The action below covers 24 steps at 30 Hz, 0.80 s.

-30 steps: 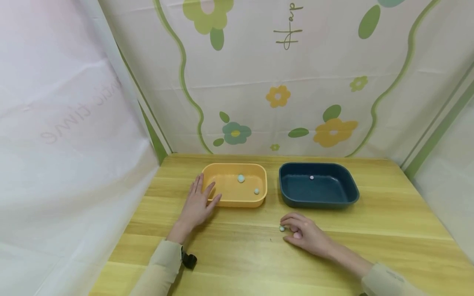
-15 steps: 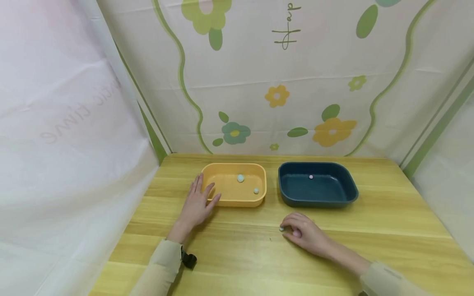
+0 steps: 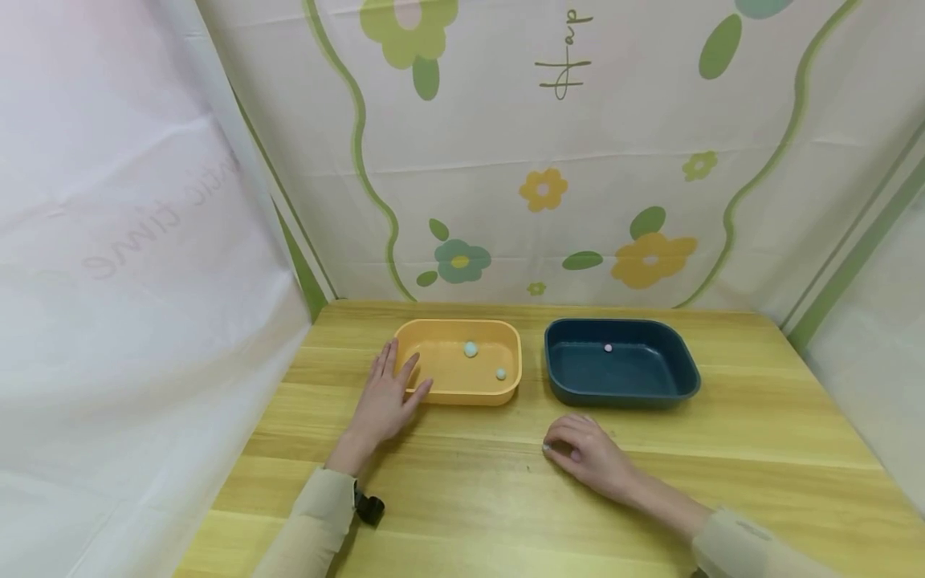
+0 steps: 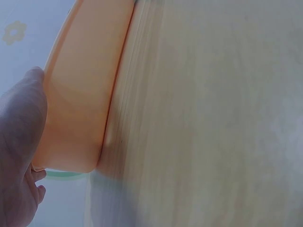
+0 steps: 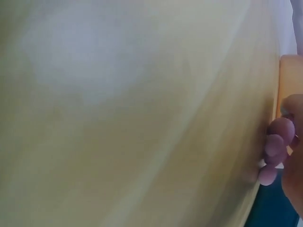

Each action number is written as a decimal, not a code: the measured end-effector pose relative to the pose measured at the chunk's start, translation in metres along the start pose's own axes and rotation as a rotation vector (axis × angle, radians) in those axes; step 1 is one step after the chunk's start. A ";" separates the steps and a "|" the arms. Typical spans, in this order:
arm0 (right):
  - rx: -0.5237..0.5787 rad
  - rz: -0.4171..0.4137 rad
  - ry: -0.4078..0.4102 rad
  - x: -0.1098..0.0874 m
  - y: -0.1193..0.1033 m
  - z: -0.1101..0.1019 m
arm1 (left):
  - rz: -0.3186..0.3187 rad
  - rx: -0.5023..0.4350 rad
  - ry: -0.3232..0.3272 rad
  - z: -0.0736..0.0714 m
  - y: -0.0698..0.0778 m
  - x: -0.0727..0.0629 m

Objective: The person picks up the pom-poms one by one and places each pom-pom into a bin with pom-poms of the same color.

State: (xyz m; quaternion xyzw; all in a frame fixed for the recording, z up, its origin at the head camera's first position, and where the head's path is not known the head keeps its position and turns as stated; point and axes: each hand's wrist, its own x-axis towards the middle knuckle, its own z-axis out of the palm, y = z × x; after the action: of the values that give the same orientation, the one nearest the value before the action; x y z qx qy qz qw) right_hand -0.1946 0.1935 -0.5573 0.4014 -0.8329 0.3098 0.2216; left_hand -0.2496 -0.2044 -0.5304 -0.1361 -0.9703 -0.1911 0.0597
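Note:
My right hand (image 3: 588,457) pinches a small pale blue ball (image 3: 546,448) between thumb and forefinger, close over the wooden table in front of the two trays. Most of the ball is hidden by the fingertips. In the right wrist view, the curled fingers (image 5: 279,137) show at the right edge. My left hand (image 3: 383,401) rests with spread fingers on the left end of a yellow tray (image 3: 458,397), its thumb and forefinger reaching over the rim. Seen from the left wrist, the thumb (image 4: 23,118) lies against the tray's side. Two pale blue balls (image 3: 470,349) sit inside this tray.
A dark blue tray (image 3: 621,400) stands to the right of the yellow one, with a small pinkish ball (image 3: 608,348) in it. Behind the wooden table (image 3: 462,498) hangs a white curtain (image 3: 477,128) with flower prints, and more cloth hangs on both sides.
The right thumb and forefinger have closed on the small pale blue ball, which lay more exposed at the fingertips before. The left hand and both trays stay in place.

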 end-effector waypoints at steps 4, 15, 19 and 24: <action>0.022 -0.061 0.112 0.007 0.000 0.000 | 0.000 -0.001 0.001 0.000 0.000 0.000; -0.024 -0.170 0.360 0.032 -0.004 -0.005 | -0.001 -0.006 0.007 0.001 0.001 0.000; -0.029 -0.177 0.354 0.036 -0.002 -0.006 | -0.001 -0.008 0.008 0.000 0.001 0.000; -0.022 -0.223 0.368 0.037 0.009 0.003 | 0.000 -0.009 0.009 0.001 0.000 0.000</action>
State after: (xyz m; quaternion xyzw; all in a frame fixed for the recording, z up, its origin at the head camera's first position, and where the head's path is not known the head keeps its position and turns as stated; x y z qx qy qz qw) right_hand -0.2232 0.1763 -0.5396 0.4254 -0.7323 0.3423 0.4070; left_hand -0.2497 -0.2036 -0.5312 -0.1353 -0.9691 -0.1962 0.0635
